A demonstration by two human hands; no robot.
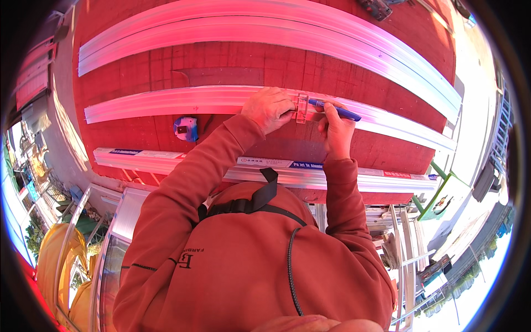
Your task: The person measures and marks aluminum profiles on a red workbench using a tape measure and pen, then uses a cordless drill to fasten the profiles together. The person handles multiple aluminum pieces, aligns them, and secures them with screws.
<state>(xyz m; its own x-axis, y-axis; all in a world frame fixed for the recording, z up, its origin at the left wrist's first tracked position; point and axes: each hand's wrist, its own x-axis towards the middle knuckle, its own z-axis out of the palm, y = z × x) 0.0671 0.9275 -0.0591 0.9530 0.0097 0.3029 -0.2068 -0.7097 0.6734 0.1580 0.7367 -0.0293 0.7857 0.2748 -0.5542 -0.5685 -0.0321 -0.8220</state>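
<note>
Clear plastic, tinged pink, makes up the small block (pixel 302 108) that we have on the middle aluminium profile (pixel 182 104), just right of our left hand (pixel 269 109). That hand's fingers are bent and drawn together, thumb and forefinger pinching the block's left side. In our right hand (pixel 338 130) the fingers are closed around a blue pen (pixel 348 113), its left end just beside the block; we cannot tell whether it touches the metal.

Left of our left forearm, a blue-and-white tape measure (pixel 186 128) sits on the red tabletop (pixel 138 131), between the middle profile and a nearer profile (pixel 310 176) that carries blue and white printed strips. Beyond the middle one, a wider band of ribbed aluminium (pixel 238 29) crosses the table, and near its far edge we see a dark tool (pixel 377 8), too small to make out well.

Across our rust-red top (pixel 243 260) runs a black strap (pixel 240 206). Yellow cloth (pixel 55 265) hangs at lower left; a green-framed panel (pixel 445 196) stands off the table's right end.
</note>
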